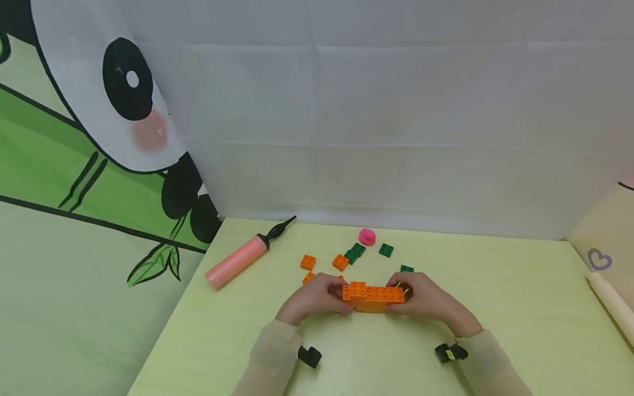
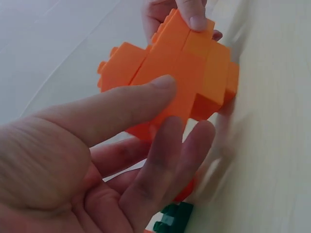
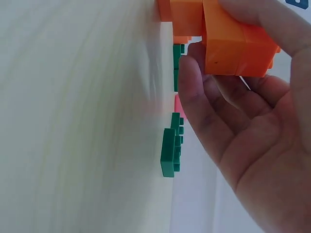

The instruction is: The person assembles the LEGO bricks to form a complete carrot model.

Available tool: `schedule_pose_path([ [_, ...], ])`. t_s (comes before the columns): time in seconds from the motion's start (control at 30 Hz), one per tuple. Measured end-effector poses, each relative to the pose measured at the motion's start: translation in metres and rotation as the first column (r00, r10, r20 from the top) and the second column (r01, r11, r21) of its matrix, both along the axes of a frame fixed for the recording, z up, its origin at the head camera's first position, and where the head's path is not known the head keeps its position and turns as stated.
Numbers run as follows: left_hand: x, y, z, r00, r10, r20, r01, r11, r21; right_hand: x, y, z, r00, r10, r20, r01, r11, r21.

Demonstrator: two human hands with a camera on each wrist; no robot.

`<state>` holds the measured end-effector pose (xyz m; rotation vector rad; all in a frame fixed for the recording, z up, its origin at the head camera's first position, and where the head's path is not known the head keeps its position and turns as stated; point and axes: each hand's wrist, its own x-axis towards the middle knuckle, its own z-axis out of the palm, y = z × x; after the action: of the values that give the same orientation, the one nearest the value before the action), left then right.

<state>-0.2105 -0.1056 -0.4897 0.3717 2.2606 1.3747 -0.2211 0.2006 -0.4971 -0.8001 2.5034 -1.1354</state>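
Both hands hold an assembly of orange toy building bricks (image 1: 373,297) near the middle of the table. My left hand (image 1: 319,300) grips its left end, thumb on the near face and fingers behind, as the left wrist view shows. On the right end, my right hand (image 1: 426,297) pinches the assembly between thumb and fingers. In the left wrist view the stepped orange block (image 2: 170,73) shows several bricks joined, with studs along one side. The right wrist view shows the right end of the orange block (image 3: 226,48) between thumb and fingers.
Beyond the hands lie loose orange bricks (image 1: 308,262), green bricks (image 1: 386,250) and a round pink object (image 1: 367,237). A pink hand pump (image 1: 238,260) with a black nozzle lies at the back left. A white cloth (image 1: 371,137) hangs behind the table (image 1: 520,291).
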Motion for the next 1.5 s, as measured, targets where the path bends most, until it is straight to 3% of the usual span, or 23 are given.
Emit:
schedule_pose_path([
  [0.2, -0.001, -0.013, 0.01, 0.999, 0.03, -0.025, -0.03, 0.999, -0.013, -0.002, 0.004, -0.002, 1.0, 0.014, -0.007, -0.014, 1.0, -0.028],
  [0.3, -0.003, -0.018, 0.012, 0.989, 0.097, -0.116, -0.1, 0.995, -0.026, -0.003, 0.003, -0.003, 1.0, 0.017, -0.006, -0.017, 0.999, -0.028],
  [0.37, -0.006, -0.018, 0.01, 0.967, 0.145, -0.212, -0.161, 0.985, -0.057, -0.003, 0.003, -0.003, 1.0, 0.009, 0.002, -0.009, 1.0, -0.021],
  [0.43, -0.008, -0.014, 0.006, 0.934, 0.159, -0.321, -0.204, 0.973, -0.11, -0.003, 0.002, -0.003, 1.0, 0.004, 0.012, -0.003, 1.0, -0.015],
  [0.53, -0.01, -0.006, -0.003, 0.885, 0.101, -0.454, -0.221, 0.95, -0.22, -0.003, 0.002, -0.004, 1.0, -0.001, 0.022, 0.001, 1.0, -0.007],
  [0.67, -0.009, 0.005, -0.011, 0.838, -0.017, -0.546, -0.209, 0.914, -0.349, -0.003, 0.002, -0.004, 1.0, -0.003, 0.03, 0.003, 1.0, -0.014],
  [0.8, -0.006, 0.012, -0.017, 0.814, -0.059, -0.577, -0.23, 0.881, -0.414, -0.004, 0.002, -0.006, 0.999, -0.01, 0.039, 0.011, 1.0, -0.026],
  [1.0, -0.005, 0.015, -0.02, 0.826, -0.037, -0.563, -0.249, 0.871, -0.423, -0.004, 0.003, -0.008, 0.998, -0.022, 0.053, 0.024, 0.999, -0.032],
  [1.13, -0.007, 0.013, -0.022, 0.828, -0.029, -0.561, -0.244, 0.881, -0.406, -0.006, 0.004, -0.011, 0.998, -0.026, 0.064, 0.029, 0.999, -0.041],
  [1.3, -0.01, 0.012, -0.02, 0.818, -0.012, -0.575, -0.252, 0.892, -0.376, -0.007, 0.005, -0.014, 0.997, -0.034, 0.069, 0.036, 0.999, -0.04],
  [1.4, -0.01, 0.013, -0.013, 0.801, 0.032, -0.597, -0.272, 0.909, -0.316, -0.007, 0.005, -0.015, 0.997, -0.038, 0.072, 0.041, 0.999, -0.036],
  [1.5, -0.007, 0.016, -0.005, 0.768, 0.076, -0.636, -0.287, 0.929, -0.235, -0.008, 0.004, -0.014, 0.996, -0.04, 0.079, 0.043, 0.998, -0.035],
])
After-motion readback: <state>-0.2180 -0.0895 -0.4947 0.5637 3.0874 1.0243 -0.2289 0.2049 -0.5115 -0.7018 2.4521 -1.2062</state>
